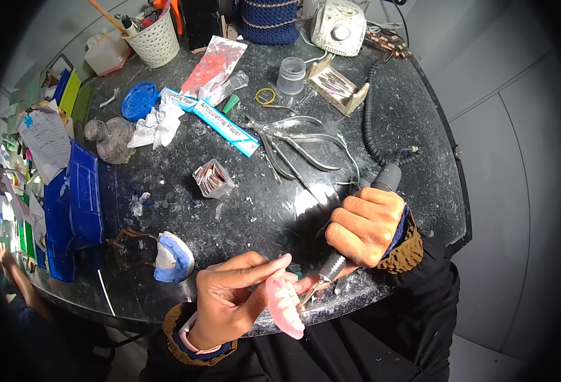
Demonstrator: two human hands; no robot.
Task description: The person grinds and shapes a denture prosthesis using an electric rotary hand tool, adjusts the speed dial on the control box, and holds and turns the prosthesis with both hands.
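My left hand is closed on a pink denture with a row of pale teeth, held over the table's front edge. In my right hand is a dark rotary handpiece, tilted down toward the denture. Its thin metal bur comes up close to the teeth; whether it touches cannot be made out. A coiled black cord runs from the handpiece's rear end to the back of the table. Left of my left hand, a white and blue dental cast lies on the table.
Pliers, a blue-and-white flat box and a small clear box of strips lie mid-table. Farther back are a wooden tray of burs, a clear cup and a control box. Blue bins stand left.
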